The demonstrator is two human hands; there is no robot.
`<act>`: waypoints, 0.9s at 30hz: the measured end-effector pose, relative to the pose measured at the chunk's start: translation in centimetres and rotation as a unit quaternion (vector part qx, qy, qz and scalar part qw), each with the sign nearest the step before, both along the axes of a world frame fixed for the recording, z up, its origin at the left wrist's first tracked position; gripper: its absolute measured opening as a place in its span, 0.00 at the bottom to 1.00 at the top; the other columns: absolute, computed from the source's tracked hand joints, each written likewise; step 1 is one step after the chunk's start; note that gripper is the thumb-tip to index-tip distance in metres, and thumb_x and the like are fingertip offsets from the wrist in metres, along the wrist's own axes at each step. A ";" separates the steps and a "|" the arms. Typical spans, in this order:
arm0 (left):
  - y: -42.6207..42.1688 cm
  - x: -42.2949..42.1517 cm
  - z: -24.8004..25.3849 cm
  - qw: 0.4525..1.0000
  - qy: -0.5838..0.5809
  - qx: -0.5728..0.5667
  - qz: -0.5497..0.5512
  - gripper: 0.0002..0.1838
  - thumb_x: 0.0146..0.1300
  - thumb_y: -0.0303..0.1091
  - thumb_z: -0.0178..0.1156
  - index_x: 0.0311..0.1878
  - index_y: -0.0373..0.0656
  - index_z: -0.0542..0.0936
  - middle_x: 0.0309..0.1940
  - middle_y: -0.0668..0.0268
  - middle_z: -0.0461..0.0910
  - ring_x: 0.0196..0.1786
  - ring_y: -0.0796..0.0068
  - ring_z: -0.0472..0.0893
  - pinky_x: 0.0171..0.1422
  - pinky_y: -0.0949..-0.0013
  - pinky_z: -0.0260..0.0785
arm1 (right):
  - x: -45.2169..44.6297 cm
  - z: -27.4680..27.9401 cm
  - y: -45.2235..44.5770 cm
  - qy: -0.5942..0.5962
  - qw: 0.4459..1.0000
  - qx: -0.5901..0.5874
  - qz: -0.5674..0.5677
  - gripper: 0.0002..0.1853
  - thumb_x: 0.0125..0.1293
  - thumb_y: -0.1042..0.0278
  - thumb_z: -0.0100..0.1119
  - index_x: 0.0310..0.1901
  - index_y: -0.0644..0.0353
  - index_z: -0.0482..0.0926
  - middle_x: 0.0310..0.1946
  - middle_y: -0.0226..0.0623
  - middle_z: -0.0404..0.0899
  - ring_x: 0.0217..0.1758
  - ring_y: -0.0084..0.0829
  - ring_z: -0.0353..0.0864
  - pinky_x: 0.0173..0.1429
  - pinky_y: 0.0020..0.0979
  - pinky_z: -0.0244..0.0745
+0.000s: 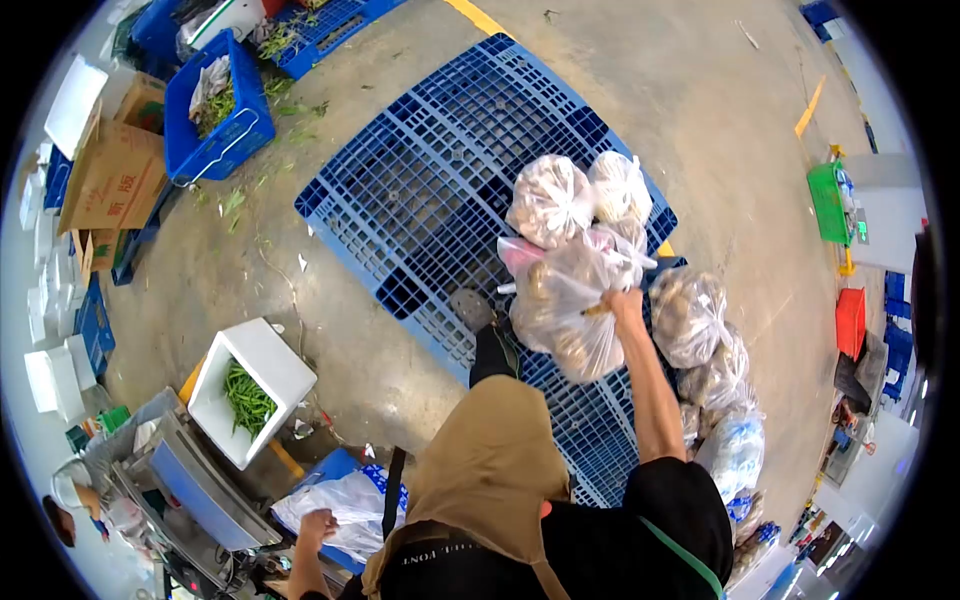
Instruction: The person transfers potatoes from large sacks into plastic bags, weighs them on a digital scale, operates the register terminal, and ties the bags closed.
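1. The left hand (318,528) is seen at white plastic (350,508); its grip cannot be told.
2. Open grid is offered by the blue pallet (400,165).
3. Over it, a clear bag (560,300), underside hidden, is clamped by the right hand (626,306).
4. More bags (688,312) are crowded rightward.

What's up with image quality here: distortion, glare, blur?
Head view: strong fisheye, black corners, pallet edges bowed. Head view: pale highlights on the clear bags, white foam box bright but its shape still reads. Head view: right hand and held bag readable; clutter at the side rims stretched and soft, hard to identify.
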State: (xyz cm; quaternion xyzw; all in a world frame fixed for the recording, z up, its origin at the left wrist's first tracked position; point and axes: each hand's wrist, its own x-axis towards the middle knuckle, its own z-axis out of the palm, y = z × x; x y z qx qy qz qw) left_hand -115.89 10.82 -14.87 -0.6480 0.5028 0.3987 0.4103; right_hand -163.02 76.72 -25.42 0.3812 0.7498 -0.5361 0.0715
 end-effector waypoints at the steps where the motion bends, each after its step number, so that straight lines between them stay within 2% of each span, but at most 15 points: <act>1: 1.3 -1.9 1.5 1.000 0.014 -0.002 0.020 0.10 0.59 0.38 0.56 0.39 0.42 0.77 0.28 0.61 0.80 0.31 0.67 0.82 0.33 0.67 0.74 | -4.7 -0.4 0.2 0.011 1.000 0.002 0.014 0.11 0.43 0.80 0.57 0.33 0.69 0.77 0.24 0.36 0.77 0.27 0.30 0.75 0.29 0.32 0.68; 3: 3.7 -6.7 3.1 0.997 0.058 -0.001 0.052 0.14 0.60 0.39 0.56 0.45 0.41 0.75 0.30 0.61 0.80 0.31 0.67 0.82 0.33 0.68 0.74 | -12.9 -0.1 -0.5 0.043 0.998 0.023 0.037 0.13 0.43 0.77 0.58 0.34 0.70 0.77 0.25 0.38 0.77 0.29 0.31 0.76 0.31 0.33 0.70; 5: 4.7 -9.7 3.4 0.992 0.091 -0.002 0.085 0.16 0.61 0.40 0.56 0.49 0.40 0.74 0.31 0.60 0.80 0.32 0.66 0.82 0.33 0.68 0.74 | -19.9 -4.6 0.8 0.008 0.986 0.107 0.125 0.28 0.43 0.75 0.60 0.52 0.72 0.74 0.39 0.46 0.81 0.41 0.36 0.79 0.46 0.32 0.72; 7: 4.6 -11.5 4.1 0.986 0.123 -0.005 0.116 0.18 0.62 0.41 0.56 0.51 0.40 0.73 0.33 0.60 0.80 0.32 0.66 0.82 0.34 0.68 0.75 | -26.9 -4.9 0.6 -0.007 0.956 0.186 0.226 0.34 0.46 0.67 0.66 0.57 0.72 0.70 0.46 0.53 0.79 0.51 0.42 0.78 0.54 0.35 0.70; 11: 4.7 -10.0 3.1 0.983 0.047 -0.049 0.170 0.13 0.64 0.38 0.55 0.46 0.40 0.75 0.31 0.60 0.79 0.35 0.65 0.82 0.35 0.65 0.77 | -38.5 -16.1 1.5 -0.031 0.879 0.350 0.323 0.33 0.56 0.45 0.59 0.58 0.58 0.71 0.51 0.48 0.77 0.57 0.49 0.74 0.62 0.41 0.64; 13: 2.1 -5.3 2.2 0.937 0.199 0.244 0.149 0.14 0.65 0.38 0.56 0.48 0.38 0.75 0.31 0.60 0.80 0.38 0.66 0.82 0.40 0.65 0.76 | -43.1 -19.7 1.3 -0.034 0.871 0.369 0.322 0.28 0.57 0.47 0.58 0.54 0.58 0.74 0.52 0.45 0.77 0.57 0.48 0.73 0.59 0.41 0.66; 16: 3.2 2.4 -0.3 0.950 0.110 0.230 0.178 0.19 0.68 0.39 0.52 0.60 0.50 0.68 0.50 0.62 0.75 0.47 0.63 0.76 0.61 0.59 0.66 | -44.1 -24.7 -1.4 -0.082 0.879 0.322 0.341 0.24 0.59 0.50 0.57 0.52 0.57 0.74 0.53 0.43 0.76 0.57 0.47 0.73 0.57 0.47 0.66; 17: 10.4 -10.2 4.1 0.982 -0.069 -0.015 0.173 0.17 0.69 0.39 0.48 0.57 0.45 0.71 0.46 0.63 0.76 0.48 0.66 0.76 0.58 0.62 0.67 | -42.3 -25.8 -1.5 -0.040 0.873 0.336 0.350 0.24 0.58 0.52 0.57 0.52 0.57 0.74 0.50 0.46 0.76 0.55 0.50 0.73 0.56 0.47 0.67; 19: 11.1 -5.3 2.3 0.975 0.139 0.087 -0.150 0.16 0.70 0.39 0.46 0.54 0.43 0.73 0.46 0.63 0.76 0.47 0.66 0.76 0.56 0.64 0.68 | -36.3 -27.7 -1.3 0.046 0.851 0.370 0.370 0.22 0.58 0.57 0.58 0.52 0.57 0.75 0.45 0.52 0.76 0.52 0.55 0.73 0.53 0.49 0.68; 20: 12.9 -8.5 2.6 0.993 0.096 0.064 0.020 0.16 0.69 0.39 0.46 0.55 0.44 0.73 0.47 0.61 0.76 0.48 0.65 0.76 0.56 0.65 0.68 | -33.2 -30.2 -0.4 0.102 0.821 0.398 0.396 0.22 0.57 0.61 0.58 0.54 0.56 0.73 0.45 0.52 0.73 0.52 0.54 0.73 0.54 0.47 0.69; 21: 15.1 -13.0 3.9 0.980 0.046 0.039 0.189 0.16 0.69 0.39 0.47 0.55 0.44 0.73 0.48 0.60 0.76 0.48 0.65 0.75 0.57 0.65 0.67 | -30.2 -27.2 -1.5 0.003 0.809 0.380 0.448 0.24 0.57 0.59 0.59 0.55 0.57 0.71 0.49 0.54 0.71 0.52 0.53 0.72 0.55 0.46 0.68; 22: 13.4 -5.5 -0.2 0.982 0.098 0.032 0.159 0.17 0.65 0.38 0.56 0.50 0.35 0.74 0.35 0.59 0.80 0.40 0.66 0.82 0.44 0.66 0.76 | -25.6 -30.3 0.0 0.106 0.797 0.378 0.459 0.25 0.57 0.59 0.59 0.54 0.62 0.71 0.47 0.55 0.72 0.49 0.53 0.73 0.54 0.46 0.68; 24: 16.0 -10.3 1.0 0.971 0.113 0.044 0.205 0.21 0.64 0.43 0.57 0.52 0.35 0.73 0.36 0.58 0.80 0.39 0.67 0.82 0.41 0.67 0.75 | -16.9 -24.6 -2.0 0.006 0.779 0.356 0.516 0.19 0.57 0.61 0.58 0.45 0.67 0.74 0.43 0.57 0.73 0.45 0.55 0.73 0.47 0.48 0.67; 25: 17.2 -9.7 0.5 0.972 0.118 0.026 0.201 0.21 0.64 0.46 0.57 0.51 0.38 0.73 0.34 0.58 0.80 0.37 0.67 0.82 0.35 0.68 0.76 | -12.4 -24.6 -1.4 0.060 0.789 0.294 0.536 0.16 0.57 0.62 0.56 0.42 0.65 0.74 0.36 0.55 0.75 0.41 0.56 0.74 0.43 0.49 0.67; 27: 17.3 -3.7 -2.6 0.979 0.158 0.057 0.115 0.23 0.63 0.48 0.57 0.50 0.37 0.74 0.36 0.58 0.81 0.37 0.69 0.82 0.37 0.68 0.75 | -3.3 -26.7 1.1 -0.032 0.747 0.194 0.635 0.18 0.60 0.56 0.51 0.43 0.62 0.75 0.31 0.50 0.78 0.33 0.54 0.76 0.40 0.52 0.70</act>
